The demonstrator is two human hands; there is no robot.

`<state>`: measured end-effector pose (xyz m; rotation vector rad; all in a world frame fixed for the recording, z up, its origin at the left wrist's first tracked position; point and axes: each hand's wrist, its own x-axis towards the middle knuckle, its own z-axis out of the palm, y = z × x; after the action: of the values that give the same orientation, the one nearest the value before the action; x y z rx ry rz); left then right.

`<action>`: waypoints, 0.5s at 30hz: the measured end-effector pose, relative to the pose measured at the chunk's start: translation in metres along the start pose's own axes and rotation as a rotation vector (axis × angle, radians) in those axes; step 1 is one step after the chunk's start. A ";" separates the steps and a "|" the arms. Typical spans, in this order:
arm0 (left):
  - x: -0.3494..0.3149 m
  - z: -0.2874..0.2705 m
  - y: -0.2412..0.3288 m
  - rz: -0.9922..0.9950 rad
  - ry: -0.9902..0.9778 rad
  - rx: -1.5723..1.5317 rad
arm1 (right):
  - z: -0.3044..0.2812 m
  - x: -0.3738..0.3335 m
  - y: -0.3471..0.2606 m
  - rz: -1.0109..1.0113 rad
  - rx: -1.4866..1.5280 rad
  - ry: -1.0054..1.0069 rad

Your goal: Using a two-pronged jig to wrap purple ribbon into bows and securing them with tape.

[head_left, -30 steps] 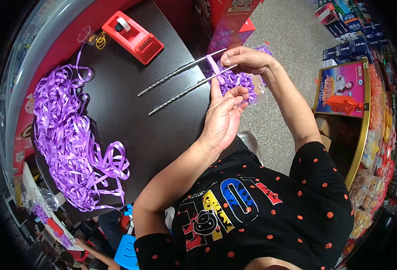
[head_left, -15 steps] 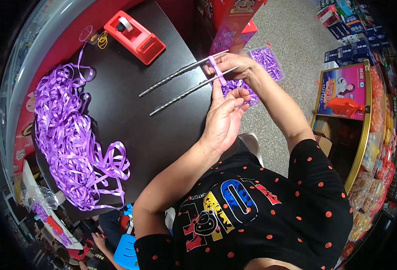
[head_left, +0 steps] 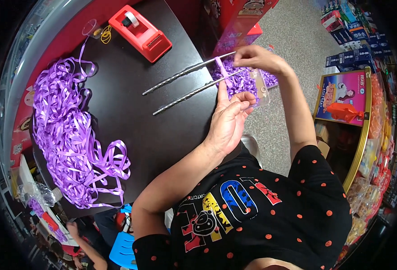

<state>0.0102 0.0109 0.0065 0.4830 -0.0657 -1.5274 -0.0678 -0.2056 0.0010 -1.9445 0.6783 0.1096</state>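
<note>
Two spiral metal rods like long drill bits (head_left: 185, 94) reach side by side over the table's right edge. A flat purple ribbon (head_left: 221, 67) spans both rods near their right ends. My left hand (head_left: 227, 123) is palm up, its index finger stretched against the ribbon at the nearer rod, the other fingers loosely bent and apart, holding nothing. Just right of the rod ends, my right hand (head_left: 258, 59) has its fingers bent together in a pinch; what is between them is hidden. Below both hands stands a clear plastic box (head_left: 263, 90) with many small purple ribbon pieces.
A large tangled heap of purple ribbon (head_left: 75, 144) covers the dark table's (head_left: 140, 148) left side. A red tape dispenser (head_left: 141, 33), yellow rubber bands (head_left: 105, 35) and a clear cup (head_left: 89, 28) are at the back. Another person's arm (head_left: 88, 247) shows lower left, by a blue stool (head_left: 124, 252).
My right hand has moved off the ribbon, right of the rod ends, its fingers drawn together. My left index finger stays at the ribbon. The view has shifted slightly.
</note>
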 end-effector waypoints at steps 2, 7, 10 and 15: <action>0.000 -0.002 0.001 0.008 0.005 0.005 | -0.003 -0.014 -0.030 -0.055 -0.003 0.099; 0.001 -0.003 -0.002 0.029 -0.009 -0.005 | 0.006 -0.017 -0.069 -0.468 -0.343 0.123; 0.002 -0.002 0.000 0.015 -0.029 0.015 | 0.011 -0.007 -0.086 -0.646 -0.750 -0.049; 0.000 -0.002 0.002 0.018 -0.011 0.021 | 0.005 0.010 -0.103 -0.550 -0.861 -0.289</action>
<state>0.0124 0.0109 0.0049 0.4897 -0.0944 -1.5130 -0.0064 -0.1733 0.0782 -2.7863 -0.1665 0.3757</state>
